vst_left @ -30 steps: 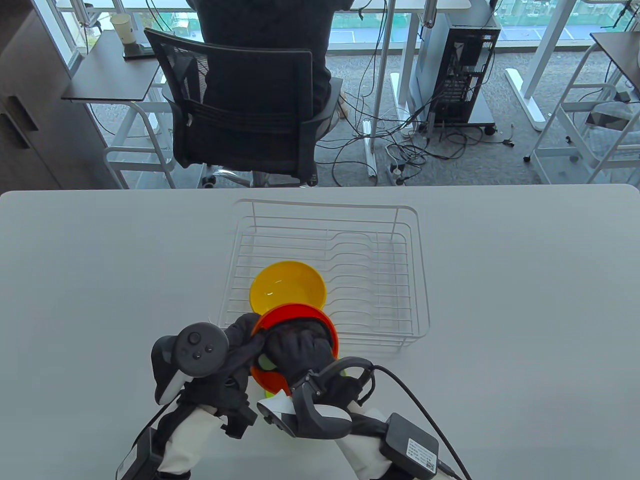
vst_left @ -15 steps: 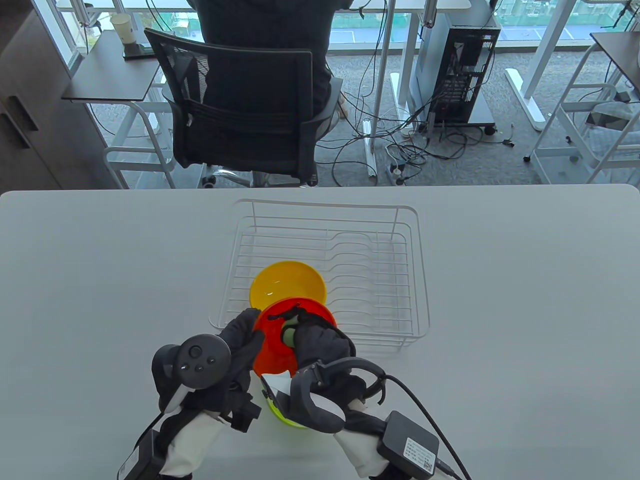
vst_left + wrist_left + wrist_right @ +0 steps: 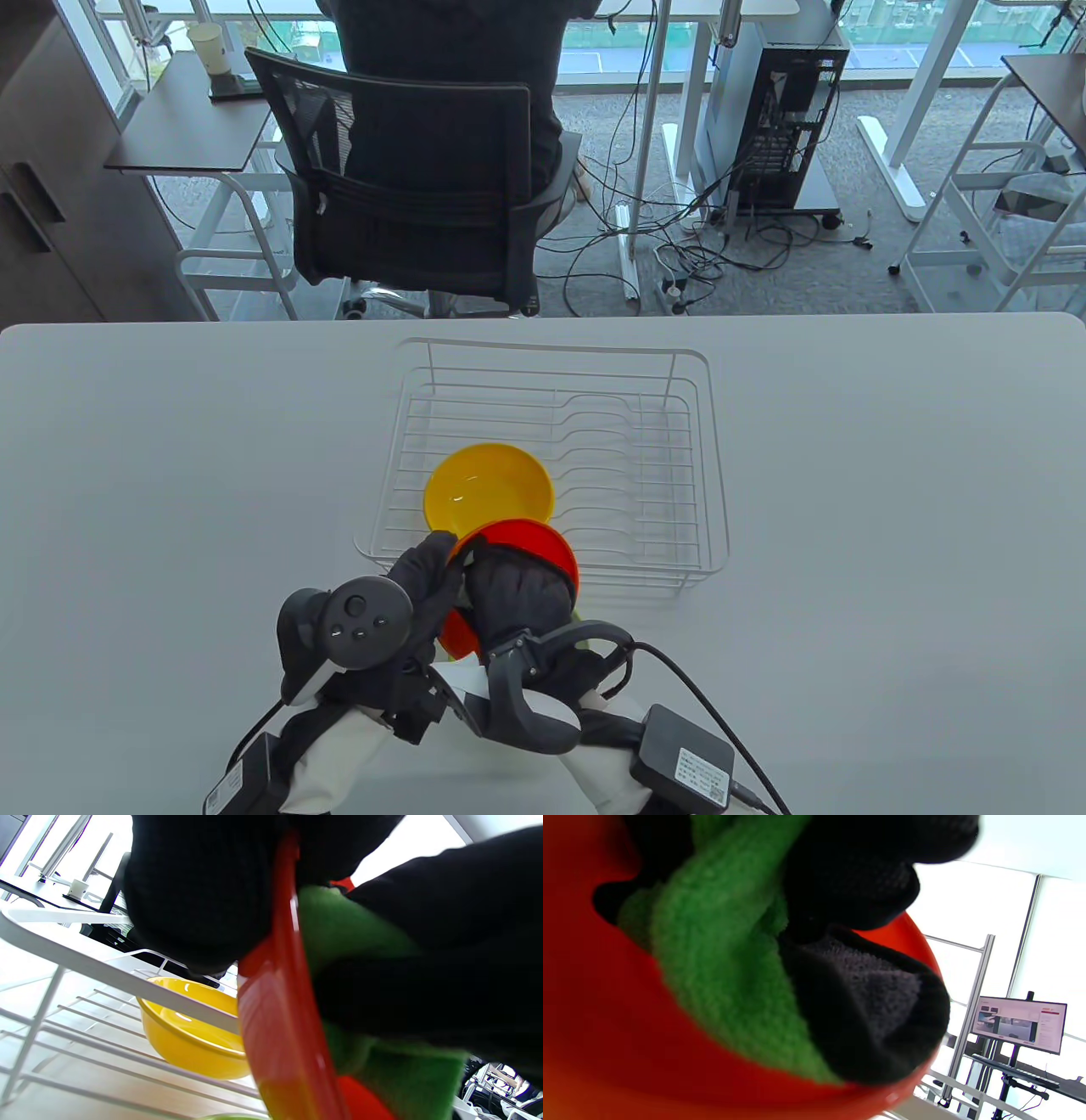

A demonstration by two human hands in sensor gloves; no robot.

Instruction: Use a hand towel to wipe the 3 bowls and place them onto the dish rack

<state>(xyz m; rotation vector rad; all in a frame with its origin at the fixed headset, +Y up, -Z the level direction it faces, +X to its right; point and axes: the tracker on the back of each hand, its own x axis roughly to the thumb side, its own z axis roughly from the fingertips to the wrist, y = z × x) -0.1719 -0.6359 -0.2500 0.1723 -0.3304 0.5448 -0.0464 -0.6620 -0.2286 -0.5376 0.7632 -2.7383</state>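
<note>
A red bowl (image 3: 556, 552) is held tilted above the table's front edge, just in front of the dish rack (image 3: 714, 475). My left hand (image 3: 434, 567) grips its left rim, fingers behind the bowl (image 3: 280, 1035). My right hand (image 3: 512, 586) is inside the bowl, curled round the green hand towel (image 3: 712, 963) and pressing it against the red inner wall (image 3: 585, 1005). The towel (image 3: 339, 929) also shows in the left wrist view. A yellow bowl (image 3: 488, 492) sits upright in the rack's front left part. Only a lime sliver of a third bowl (image 3: 576, 613) shows beneath my right hand.
The white wire rack has tall sides and several free slots to the right of the yellow bowl (image 3: 191, 1043). Beyond the table's far edge, a person sits in a black mesh chair (image 3: 407, 170). A computer tower (image 3: 780, 110) and cables stand on the floor.
My right hand has swept the towel round inside the red bowl and now covers its interior. Both hands and the bowl shifted slightly right, hiding most of the lime bowl beneath.
</note>
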